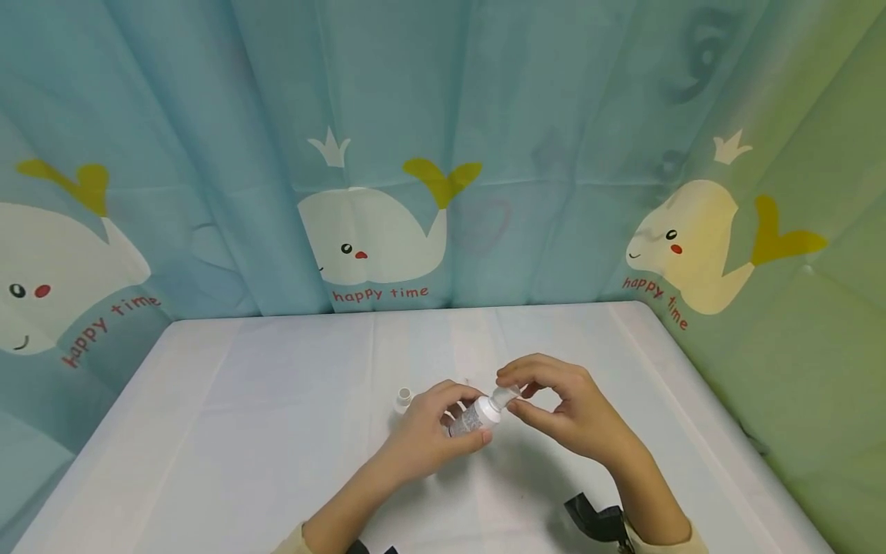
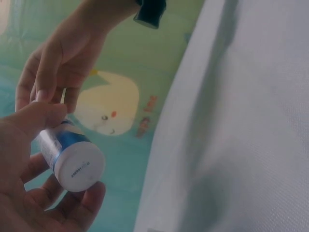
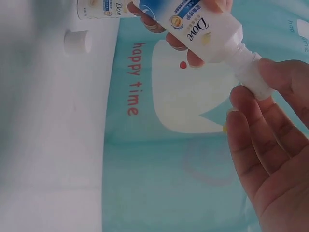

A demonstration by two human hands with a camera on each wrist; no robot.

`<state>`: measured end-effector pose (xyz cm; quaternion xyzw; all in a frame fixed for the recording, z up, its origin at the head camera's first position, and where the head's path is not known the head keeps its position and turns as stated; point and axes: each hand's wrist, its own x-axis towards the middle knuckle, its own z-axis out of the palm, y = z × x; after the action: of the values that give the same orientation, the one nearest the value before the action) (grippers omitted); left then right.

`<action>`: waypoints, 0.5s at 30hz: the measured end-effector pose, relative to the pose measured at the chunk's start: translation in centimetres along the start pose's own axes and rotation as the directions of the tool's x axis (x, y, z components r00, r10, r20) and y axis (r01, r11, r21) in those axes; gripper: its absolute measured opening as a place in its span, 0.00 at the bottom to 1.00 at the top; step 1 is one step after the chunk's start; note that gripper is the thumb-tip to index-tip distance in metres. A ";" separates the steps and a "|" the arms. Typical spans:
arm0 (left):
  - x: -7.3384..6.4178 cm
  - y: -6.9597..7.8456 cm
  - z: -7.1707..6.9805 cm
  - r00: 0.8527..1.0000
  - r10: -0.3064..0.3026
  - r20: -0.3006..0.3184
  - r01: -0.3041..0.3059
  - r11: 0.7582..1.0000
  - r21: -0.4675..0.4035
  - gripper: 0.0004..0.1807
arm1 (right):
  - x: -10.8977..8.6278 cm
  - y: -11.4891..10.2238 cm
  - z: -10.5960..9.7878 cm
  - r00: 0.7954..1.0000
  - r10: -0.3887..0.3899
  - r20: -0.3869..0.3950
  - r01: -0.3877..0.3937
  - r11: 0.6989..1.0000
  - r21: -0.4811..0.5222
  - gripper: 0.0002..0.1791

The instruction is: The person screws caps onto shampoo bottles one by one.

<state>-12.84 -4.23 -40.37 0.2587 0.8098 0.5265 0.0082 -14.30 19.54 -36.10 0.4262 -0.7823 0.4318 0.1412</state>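
A small white Dove bottle with a blue label (image 3: 193, 29) sits tilted in the left hand (image 1: 429, 431), whose fingers and thumb grip its body. The bottle's flat white base (image 2: 79, 166) faces the left wrist camera. At its threaded neck, the right hand (image 1: 571, 404) pinches a white, slightly see-through cap (image 3: 256, 77) between thumb and fingers. How far the cap sits on the thread cannot be told. Behind the left hand, a second Dove bottle (image 3: 104, 8) stands on the table, its open neck (image 1: 404, 395) showing in the head view.
A loose white cap (image 3: 77, 42) rests on the table near the second bottle. The white-covered table (image 1: 277, 400) meets a blue-green curtain with whale prints (image 1: 377, 238) at the back and right. Dark straps (image 1: 598, 523) are on the wrists.
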 end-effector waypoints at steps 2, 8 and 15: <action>0.0 0.1 0.0 1.000 0.002 -0.001 -0.002 1.000 0.003 0.21 | 0.0 -0.1 0.1 1.000 0.002 0.008 -0.002 1.000 0.001 0.18; 0.0 0.3 -0.2 1.000 0.008 -0.004 -0.008 1.000 0.006 0.21 | 0.1 -0.1 0.1 0.999 0.002 0.032 -0.002 1.000 0.004 0.19; -0.1 0.4 -0.2 1.000 0.002 -0.003 -0.002 1.000 0.000 0.21 | 0.1 -0.2 0.0 0.999 0.015 0.051 -0.015 1.000 0.005 0.20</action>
<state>-12.68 -4.32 -39.99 0.2585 0.8097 0.5267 0.0065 -14.17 19.39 -35.93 0.4318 -0.7876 0.4238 0.1168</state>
